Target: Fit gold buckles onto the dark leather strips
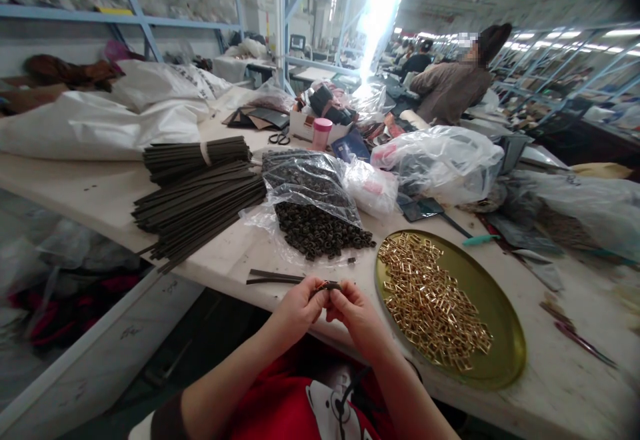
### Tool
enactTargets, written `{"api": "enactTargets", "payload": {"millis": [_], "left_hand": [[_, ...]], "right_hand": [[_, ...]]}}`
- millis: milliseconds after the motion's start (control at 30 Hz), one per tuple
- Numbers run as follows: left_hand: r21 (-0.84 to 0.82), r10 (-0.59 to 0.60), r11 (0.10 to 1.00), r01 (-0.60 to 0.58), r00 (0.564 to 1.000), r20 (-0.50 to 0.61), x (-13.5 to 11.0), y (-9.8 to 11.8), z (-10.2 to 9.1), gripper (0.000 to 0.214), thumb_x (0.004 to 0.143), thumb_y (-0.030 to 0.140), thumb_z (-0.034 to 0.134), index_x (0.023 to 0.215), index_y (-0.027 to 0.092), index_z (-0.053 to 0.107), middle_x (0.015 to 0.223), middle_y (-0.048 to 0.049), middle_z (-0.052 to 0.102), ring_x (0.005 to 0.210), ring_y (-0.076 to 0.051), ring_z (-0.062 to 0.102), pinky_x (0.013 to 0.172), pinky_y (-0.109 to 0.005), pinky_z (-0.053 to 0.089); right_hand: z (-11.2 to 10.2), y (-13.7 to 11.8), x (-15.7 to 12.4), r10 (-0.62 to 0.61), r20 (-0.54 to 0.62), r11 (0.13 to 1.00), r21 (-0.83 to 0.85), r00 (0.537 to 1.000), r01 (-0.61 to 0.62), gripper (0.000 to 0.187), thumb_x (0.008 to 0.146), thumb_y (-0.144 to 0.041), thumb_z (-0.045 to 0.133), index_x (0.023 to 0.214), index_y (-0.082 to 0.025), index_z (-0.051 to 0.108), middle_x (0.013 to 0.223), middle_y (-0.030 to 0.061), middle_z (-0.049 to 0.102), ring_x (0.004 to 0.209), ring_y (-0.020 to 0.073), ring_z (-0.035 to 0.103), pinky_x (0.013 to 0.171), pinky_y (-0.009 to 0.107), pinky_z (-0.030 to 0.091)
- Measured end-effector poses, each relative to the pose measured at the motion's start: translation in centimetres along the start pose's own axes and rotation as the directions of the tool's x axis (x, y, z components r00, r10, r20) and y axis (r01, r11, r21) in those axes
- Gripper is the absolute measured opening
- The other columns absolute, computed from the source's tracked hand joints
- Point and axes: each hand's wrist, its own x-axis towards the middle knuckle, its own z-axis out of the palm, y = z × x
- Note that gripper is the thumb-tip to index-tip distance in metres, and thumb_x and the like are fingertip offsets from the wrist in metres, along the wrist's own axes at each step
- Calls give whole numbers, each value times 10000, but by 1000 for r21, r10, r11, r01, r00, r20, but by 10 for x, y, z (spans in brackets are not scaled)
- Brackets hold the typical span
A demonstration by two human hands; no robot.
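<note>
Close together at the table's front edge, both my hands pinch a dark strap. My left hand is closed on it, and its doubled tail sticks out to the left over the tabletop. Thumb and fingers of my right hand are closed at the strap's other end. A small glint of gold shows between the fingertips, possibly a buckle, mostly hidden. Right of my hands, gold rectangular buckles lie heaped on a round gold tray. Small dark loops spill from a clear plastic bag just beyond my hands.
Bundled dark straps lie at the left on the white table. Farther back are scissors, a pink-lidded jar and plastic bags. A teal-handled tool lies beyond the tray. Another person is in the background.
</note>
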Motion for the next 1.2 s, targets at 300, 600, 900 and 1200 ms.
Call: {"api": "enactTargets", "payload": {"millis": [300, 600, 900, 1200], "left_hand": [[210, 28, 978, -20, 999, -36, 3, -6, -8, 241, 841, 352, 407, 843, 165, 559, 754, -8, 599, 724, -165, 527, 676, -259, 393], [223, 34, 975, -25, 999, -38, 7, -15, -8, 244, 841, 348, 409, 850, 164, 569, 779, -12, 618, 737, -170, 552, 682, -252, 401], [268, 14, 963, 6, 997, -75, 8, -15, -9, 243, 847, 330, 399, 847, 163, 575, 789, -26, 623, 747, -184, 561, 686, -262, 392], [362, 5, 932, 15, 998, -55, 2, -8, -4, 253, 859, 339, 380, 863, 180, 577, 784, -22, 646, 728, -175, 579, 664, -241, 393]], "right_hand": [[-6, 1, 4, 22, -158, 957, 288, 987, 25, 214, 643, -310, 715, 701, -199, 542, 636, -21, 577, 529, 93, 507, 494, 216, 418], [-2, 5, 2, 3, -150, 952, 302, 989, 43, 188, 651, -297, 714, 705, -199, 563, 599, -33, 541, 528, 79, 478, 460, 187, 362], [0, 13, -2, -250, -287, 960, -198, 925, 198, 198, 753, -389, 608, 750, -196, 568, 668, -13, 584, 656, 130, 524, 691, 270, 417], [-2, 17, -1, -376, -328, 894, -373, 866, 247, 221, 775, -401, 567, 778, -179, 563, 691, 0, 575, 676, 150, 525, 681, 284, 419]]}}
